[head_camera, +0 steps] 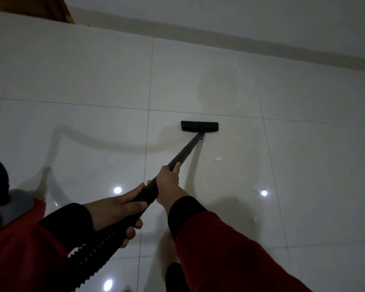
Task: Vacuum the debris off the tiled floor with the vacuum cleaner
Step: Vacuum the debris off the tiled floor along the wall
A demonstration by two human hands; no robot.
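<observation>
At the left edge of the frame stands the vacuum cleaner (pixel 19 202), grey and red, partly behind a red sleeve. From the lower left a ribbed black hose (pixel 97 247) rises to the left hand (pixel 118 209), which is closed around the hose end. Just above it, the right hand (pixel 169 182) is wrapped around the black tube (pixel 188 148). The tube runs up and right to the flat floor head (pixel 199 126), resting on the white tiled floor (pixel 93 76) near the frame's middle (close to a tile joint). A small white scrap (pixel 219 159) lies right of the tube, between the head and the right hand.
</observation>
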